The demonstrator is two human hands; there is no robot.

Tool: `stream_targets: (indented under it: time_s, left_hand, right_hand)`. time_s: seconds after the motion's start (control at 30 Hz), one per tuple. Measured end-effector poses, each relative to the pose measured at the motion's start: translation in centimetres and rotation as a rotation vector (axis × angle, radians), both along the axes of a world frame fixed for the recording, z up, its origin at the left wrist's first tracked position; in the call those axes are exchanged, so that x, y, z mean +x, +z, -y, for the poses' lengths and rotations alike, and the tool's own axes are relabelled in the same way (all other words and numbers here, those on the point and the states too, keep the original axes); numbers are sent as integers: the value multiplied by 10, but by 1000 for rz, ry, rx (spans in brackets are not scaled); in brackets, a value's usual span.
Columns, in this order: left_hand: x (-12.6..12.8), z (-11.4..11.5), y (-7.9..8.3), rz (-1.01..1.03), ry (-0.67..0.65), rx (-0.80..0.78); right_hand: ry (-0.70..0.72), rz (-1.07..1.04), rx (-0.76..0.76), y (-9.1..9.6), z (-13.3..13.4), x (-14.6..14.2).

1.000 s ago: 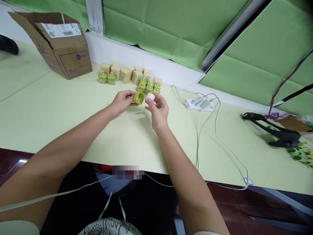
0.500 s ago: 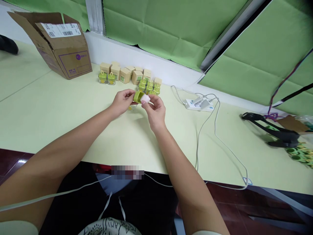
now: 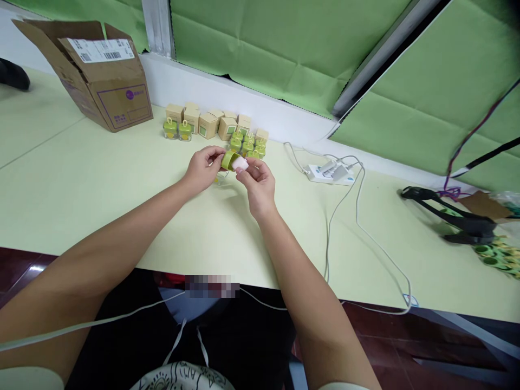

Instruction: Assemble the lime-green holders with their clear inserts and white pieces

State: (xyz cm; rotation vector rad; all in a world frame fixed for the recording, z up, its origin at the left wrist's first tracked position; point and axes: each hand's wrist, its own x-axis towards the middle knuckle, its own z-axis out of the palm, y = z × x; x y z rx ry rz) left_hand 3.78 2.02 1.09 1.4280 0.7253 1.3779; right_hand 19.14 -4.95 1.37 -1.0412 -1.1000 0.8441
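My left hand [image 3: 202, 169] pinches a small green open case [image 3: 228, 159] above the pale green table [image 3: 101, 184]. My right hand [image 3: 257, 181] holds a small white block [image 3: 240, 162] pressed into the mouth of that green case. Both hands meet over the middle of the table. Just behind them stand several small green items [image 3: 247, 144] and a row of small tan cartons [image 3: 211, 123].
An open cardboard box [image 3: 99, 76] sits at the back left. A white power strip [image 3: 331, 173] with cables lies to the right, one cable [image 3: 357, 227] trailing to the table's front edge. A black tool [image 3: 455, 216] and green rings [image 3: 498, 257] lie at the far right.
My right hand moved left and brought the white block up against the green case; before they were a little apart.
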Motion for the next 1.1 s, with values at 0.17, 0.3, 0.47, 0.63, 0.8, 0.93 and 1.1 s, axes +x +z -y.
stream_targets:
  time_s: [0.17,0.3,0.47,0.63,0.8,0.93,1.1]
  left_hand:
    - [-5,4,5,-145,112,192]
    - [-9,10,9,-231,140,275]
    - [-11,12,10,-258,170,355]
    - [-10,6,5,-296,219,448]
    - [-10,0,-1,-321,260,564]
    - [-9,1,-1,-321,256,554]
    - [-8,6,1,-340,203,501]
  right_hand:
    - [6,9,34,2,1,-1]
    - [8,8,45,2,2,-3]
    - [15,13,72,1,1,-2]
    - [49,25,122,-3,-2,1]
    - [53,39,140,-7,-4,2]
    - [-5,35,149,-10,-5,0]
    - [-37,58,143,-14,-6,0]
